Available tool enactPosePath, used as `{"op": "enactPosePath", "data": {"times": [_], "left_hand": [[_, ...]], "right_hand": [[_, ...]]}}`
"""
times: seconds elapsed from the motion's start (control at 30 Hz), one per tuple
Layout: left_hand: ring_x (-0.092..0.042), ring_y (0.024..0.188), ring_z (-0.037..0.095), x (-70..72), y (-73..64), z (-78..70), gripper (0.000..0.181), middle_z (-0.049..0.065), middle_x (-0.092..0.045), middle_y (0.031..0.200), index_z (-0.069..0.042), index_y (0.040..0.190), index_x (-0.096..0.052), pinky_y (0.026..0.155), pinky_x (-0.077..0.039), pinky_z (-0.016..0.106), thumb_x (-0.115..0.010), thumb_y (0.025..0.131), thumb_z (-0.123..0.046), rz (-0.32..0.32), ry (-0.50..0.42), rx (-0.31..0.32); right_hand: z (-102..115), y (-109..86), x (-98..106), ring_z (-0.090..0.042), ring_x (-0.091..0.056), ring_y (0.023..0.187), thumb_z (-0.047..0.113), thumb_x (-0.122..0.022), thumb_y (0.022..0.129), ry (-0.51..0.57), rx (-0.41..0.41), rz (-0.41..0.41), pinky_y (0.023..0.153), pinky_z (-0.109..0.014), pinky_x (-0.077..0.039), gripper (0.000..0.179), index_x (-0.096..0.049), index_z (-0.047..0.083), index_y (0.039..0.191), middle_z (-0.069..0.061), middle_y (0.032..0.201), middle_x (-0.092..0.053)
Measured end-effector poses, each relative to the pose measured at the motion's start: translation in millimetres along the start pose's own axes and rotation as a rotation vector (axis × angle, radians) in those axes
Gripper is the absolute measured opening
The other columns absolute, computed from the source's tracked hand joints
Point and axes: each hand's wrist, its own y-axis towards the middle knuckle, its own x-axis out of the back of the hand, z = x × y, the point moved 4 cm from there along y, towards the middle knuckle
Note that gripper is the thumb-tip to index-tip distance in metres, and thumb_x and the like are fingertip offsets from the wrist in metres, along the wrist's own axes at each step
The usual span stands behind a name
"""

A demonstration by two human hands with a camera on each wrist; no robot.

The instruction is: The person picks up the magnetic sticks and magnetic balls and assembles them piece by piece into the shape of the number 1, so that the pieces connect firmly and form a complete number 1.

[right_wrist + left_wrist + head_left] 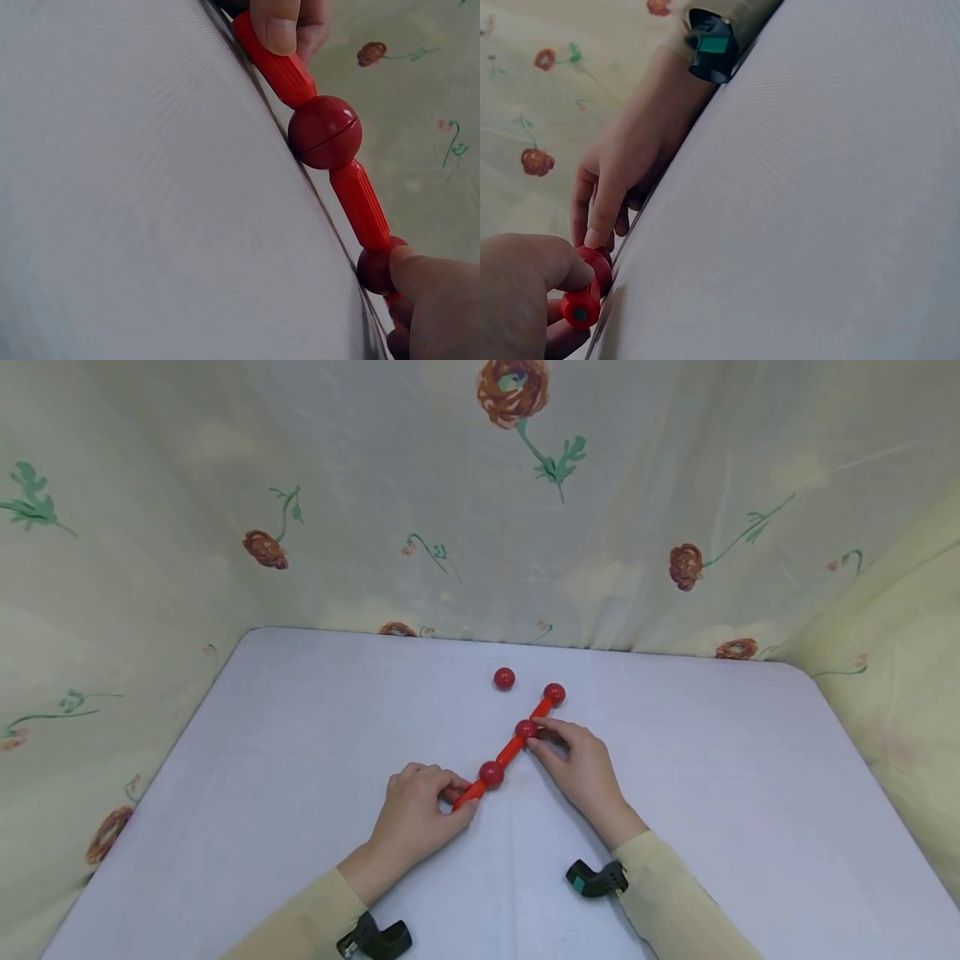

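Observation:
A straight chain of red rods and darker red balls slants across the white table in the head view. Thumb and fingers of my left hand (423, 812) pinch the nearest rod (471, 793); its free end shows a dark round tip in the left wrist view. That rod joins a ball (491, 774), then a middle rod (361, 206). My right hand (583, 767) pinches the second ball (527, 729) between thumb and fingers. Beyond it, a third rod (541, 708) ends in a far ball (554, 693).
A loose red ball (504, 678) lies behind the chain, left of its far end. The white table (300, 718) is bordered by a flower-printed curtain (480, 527) at the back and sides. A dark wrist device (596, 878) sits on the right sleeve, and another (378, 937) on the left.

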Motion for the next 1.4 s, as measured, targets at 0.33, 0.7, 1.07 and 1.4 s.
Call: {"op": "enactPosePath", "data": {"times": [0.33,0.7,1.07,1.4], "left_hand": [[-0.051,0.080,0.010,0.0,0.3,-0.7,0.015,-0.017,-0.057,0.068,-0.023,0.090,-0.076,0.071,-0.038,0.035,-0.081,0.080,-0.034,-0.012,0.007,-0.014],[-0.052,0.082,0.011,-1.1,0.4,0.7,0.016,-0.018,-0.056,0.068,-0.024,0.091,-0.077,0.073,-0.038,0.035,-0.079,0.081,-0.036,-0.007,0.027,-0.017],[-0.052,0.081,0.010,-0.9,0.0,-0.4,0.017,-0.018,-0.058,0.070,-0.024,0.093,-0.077,0.073,-0.038,0.035,-0.079,0.081,-0.035,0.003,0.013,-0.032],[-0.052,0.081,0.010,-0.5,0.6,0.3,0.017,-0.018,-0.058,0.070,-0.024,0.093,-0.077,0.073,-0.038,0.034,-0.079,0.080,-0.035,-0.001,0.010,-0.040]], "right_hand": [[11,-18.9,0,-0.006,-0.059,0.088,0.028,-0.074,0.091,0.094,0.048,-0.067,0.072,-0.027,-0.052,0.031,-0.070,0.021,0.121,0.010,0.101,-0.064],[37,-34.7,-17,-0.006,-0.059,0.085,0.029,-0.075,0.090,0.136,0.127,0.015,0.070,-0.024,-0.052,0.030,-0.070,0.019,0.117,0.012,0.097,-0.063],[42,-36.2,-21,-0.007,-0.061,0.089,0.029,-0.079,0.086,0.101,0.183,0.055,0.077,-0.028,-0.054,0.035,-0.072,0.017,0.118,0.010,0.101,-0.067],[45,-35.1,-21,-0.005,-0.059,0.086,0.030,-0.081,0.084,0.066,0.180,0.059,0.075,-0.027,-0.053,0.033,-0.075,0.018,0.113,0.012,0.099,-0.066]]}}
